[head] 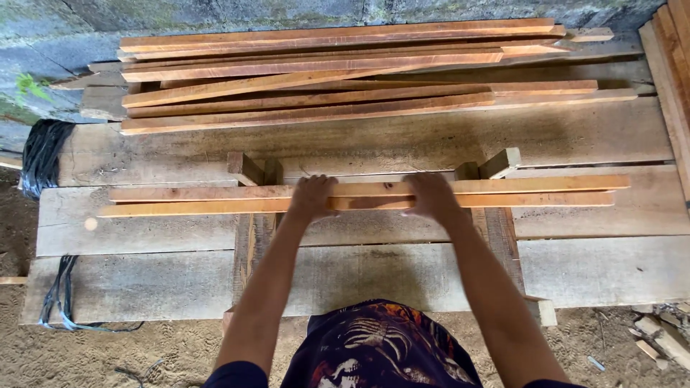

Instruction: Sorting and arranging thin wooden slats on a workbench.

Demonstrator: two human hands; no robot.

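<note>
Reddish-brown long thin wooden slats (359,195), two side by side, lie across two upright grey wooden supports (253,172) on the weathered grey plank counter (589,269). Left hand (314,197) and right hand (431,195) press down on them, fingers curled over the far edge. Uneven pressure could tip or slide a slat off the supports. At 12 o'clock a stack of similar slats (345,72) crowds the wall; open planks remain at 6 o'clock.

— How are your arms set?
— Both reach straight out ahead of me, nearly parallel, elbows almost locked.
— And the hands?
— My left hand (313,197) and right hand (431,197) lie palm down, level with each other, fingers curled forward.
</note>
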